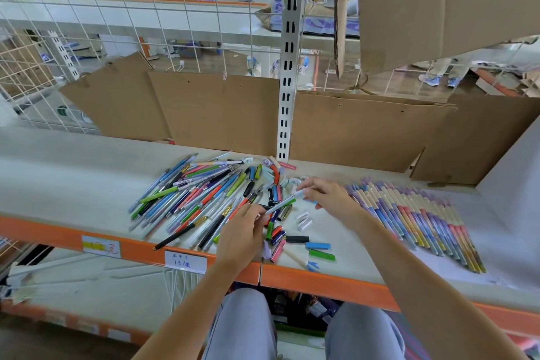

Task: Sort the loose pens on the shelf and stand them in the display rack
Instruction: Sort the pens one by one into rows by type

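A heap of loose pens (193, 196) in many colours lies on the grey shelf (73, 181), left of centre. Loose caps (317, 245) are scattered around its right side. My left hand (242, 231) and my right hand (324, 193) hold one pale pen (282, 204) between them above the heap's right edge. The left pinches its lower end and the right pinches its light-blue tip. A neat row of matching patterned pens (415, 219) lies flat on the shelf to the right. No display rack is in view.
Brown cardboard sheets (222, 108) lean against the wire grid at the shelf's back, beside a white slotted upright (287, 90). The shelf's orange front edge (321, 280) carries paper price labels (185, 261). My knees show below the shelf.
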